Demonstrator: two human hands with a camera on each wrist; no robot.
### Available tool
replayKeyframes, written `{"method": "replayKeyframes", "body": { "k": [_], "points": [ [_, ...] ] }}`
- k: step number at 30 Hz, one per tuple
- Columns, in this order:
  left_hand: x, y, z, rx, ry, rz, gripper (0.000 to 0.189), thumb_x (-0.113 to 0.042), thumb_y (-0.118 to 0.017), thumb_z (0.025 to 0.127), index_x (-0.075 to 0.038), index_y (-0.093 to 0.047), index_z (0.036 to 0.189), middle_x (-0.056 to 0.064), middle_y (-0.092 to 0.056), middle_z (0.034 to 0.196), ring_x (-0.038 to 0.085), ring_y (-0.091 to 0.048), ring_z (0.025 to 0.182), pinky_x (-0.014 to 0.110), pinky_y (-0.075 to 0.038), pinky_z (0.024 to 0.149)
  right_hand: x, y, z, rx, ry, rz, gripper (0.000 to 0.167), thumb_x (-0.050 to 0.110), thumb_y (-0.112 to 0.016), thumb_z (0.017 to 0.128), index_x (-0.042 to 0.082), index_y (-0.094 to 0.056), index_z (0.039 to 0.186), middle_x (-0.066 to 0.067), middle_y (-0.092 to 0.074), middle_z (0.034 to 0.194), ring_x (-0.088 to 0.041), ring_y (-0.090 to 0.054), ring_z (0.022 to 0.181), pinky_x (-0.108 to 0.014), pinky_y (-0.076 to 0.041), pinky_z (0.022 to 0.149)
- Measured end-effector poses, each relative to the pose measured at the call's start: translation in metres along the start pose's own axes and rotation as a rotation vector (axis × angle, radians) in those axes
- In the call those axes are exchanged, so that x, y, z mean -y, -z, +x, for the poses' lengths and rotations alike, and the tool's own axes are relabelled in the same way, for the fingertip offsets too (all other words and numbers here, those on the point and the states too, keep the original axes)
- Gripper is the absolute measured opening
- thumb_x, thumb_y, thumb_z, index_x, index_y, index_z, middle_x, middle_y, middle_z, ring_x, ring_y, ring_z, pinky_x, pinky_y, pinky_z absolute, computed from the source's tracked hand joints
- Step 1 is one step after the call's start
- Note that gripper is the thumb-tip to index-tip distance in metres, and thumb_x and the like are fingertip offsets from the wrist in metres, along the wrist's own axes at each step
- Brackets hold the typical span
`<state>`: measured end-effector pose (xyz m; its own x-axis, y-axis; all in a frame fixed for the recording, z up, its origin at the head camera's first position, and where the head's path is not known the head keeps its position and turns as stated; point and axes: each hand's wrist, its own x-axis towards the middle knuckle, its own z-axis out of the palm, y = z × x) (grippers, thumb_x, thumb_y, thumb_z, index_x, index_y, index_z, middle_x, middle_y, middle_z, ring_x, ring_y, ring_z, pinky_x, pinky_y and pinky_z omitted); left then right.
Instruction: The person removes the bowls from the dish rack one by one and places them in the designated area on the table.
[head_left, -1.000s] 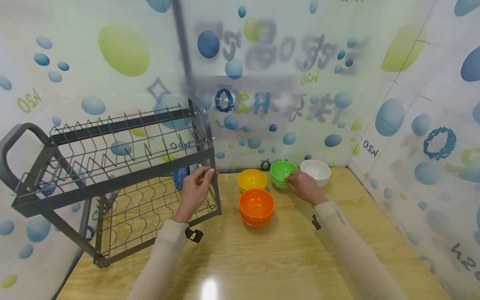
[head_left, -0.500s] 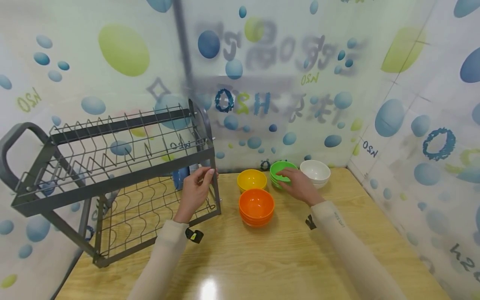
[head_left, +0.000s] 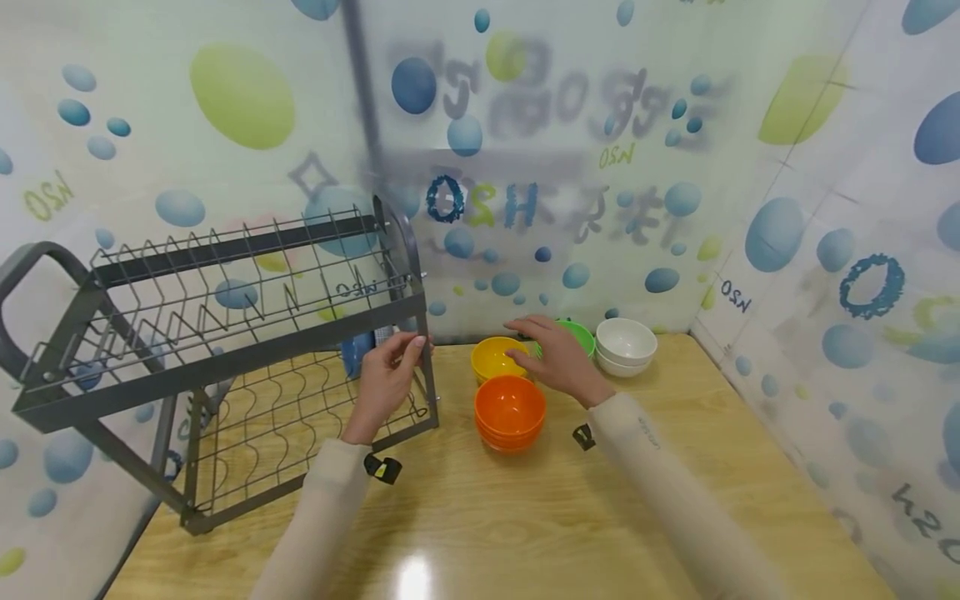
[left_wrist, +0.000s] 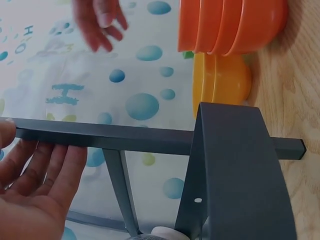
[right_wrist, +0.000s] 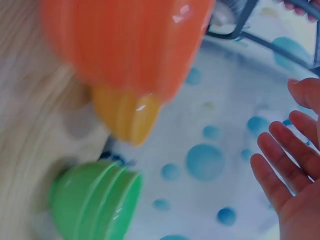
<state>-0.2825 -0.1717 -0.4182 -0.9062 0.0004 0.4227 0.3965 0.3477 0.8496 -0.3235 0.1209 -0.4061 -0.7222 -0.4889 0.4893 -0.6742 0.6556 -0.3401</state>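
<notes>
My left hand point(head_left: 384, 385) holds the right front post of a dark grey two-tier dish rack point(head_left: 225, 356). In the left wrist view, its thumb and fingers point(left_wrist: 65, 167) lie on either side of the metal bar. My right hand point(head_left: 561, 360) holds nothing and hovers over the bowls with its fingers extended. It partly hides the stacked green bowls point(head_left: 579, 336) in the head view and overlaps the edge of the yellow bowls point(head_left: 497, 357). In front of the yellow ones stands a stack of orange bowls point(head_left: 510, 410).
White bowls point(head_left: 626, 342) stand stacked at the back right, beside the green ones. A blue item point(head_left: 357, 354) shows behind the rack's post. Patterned curtain walls point(head_left: 525, 275) enclose the wooden table point(head_left: 525, 517) at the back and sides.
My right hand has left the green bowls, moving left toward the yellow and orange stacks, its fingers straightening. My left hand stays on the rack. The bowls have not moved.
</notes>
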Motion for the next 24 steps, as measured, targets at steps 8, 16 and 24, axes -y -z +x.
{"method": "replayKeyframes", "body": {
  "k": [8,16,24],
  "points": [
    [0.002,0.006,0.003,0.039,0.005,0.001,0.032,-0.033,-0.056,0.107,-0.008,-0.072,0.120,0.017,-0.075,0.115,0.028,-0.073,0.104,0.020,-0.059,0.082,0.035,-0.004,0.021,-0.020,0.038,0.086,0.046,0.026,-0.075,0.096,0.013,-0.064,0.138,-0.006,-0.065,0.139,-0.025,-0.062,0.128,-0.042,-0.053,0.108],
    [0.005,0.022,0.008,0.069,-0.039,0.152,0.035,-0.041,-0.058,0.105,-0.013,-0.073,0.121,0.009,-0.075,0.111,0.027,-0.071,0.098,0.048,-0.060,0.089,0.059,-0.008,0.037,-0.047,0.103,0.204,0.049,0.028,-0.073,0.097,0.013,-0.060,0.142,-0.007,-0.064,0.140,-0.023,-0.063,0.120,-0.039,-0.055,0.104],
    [0.010,0.057,0.016,0.007,0.040,0.279,0.047,-0.042,-0.060,0.104,-0.005,-0.065,0.132,0.021,-0.068,0.126,0.040,-0.068,0.112,0.055,-0.055,0.098,0.085,-0.011,0.056,-0.050,0.106,0.369,0.051,0.024,-0.072,0.098,0.012,-0.057,0.145,-0.006,-0.064,0.141,-0.020,-0.065,0.122,-0.032,-0.053,0.107]
  ]
}}
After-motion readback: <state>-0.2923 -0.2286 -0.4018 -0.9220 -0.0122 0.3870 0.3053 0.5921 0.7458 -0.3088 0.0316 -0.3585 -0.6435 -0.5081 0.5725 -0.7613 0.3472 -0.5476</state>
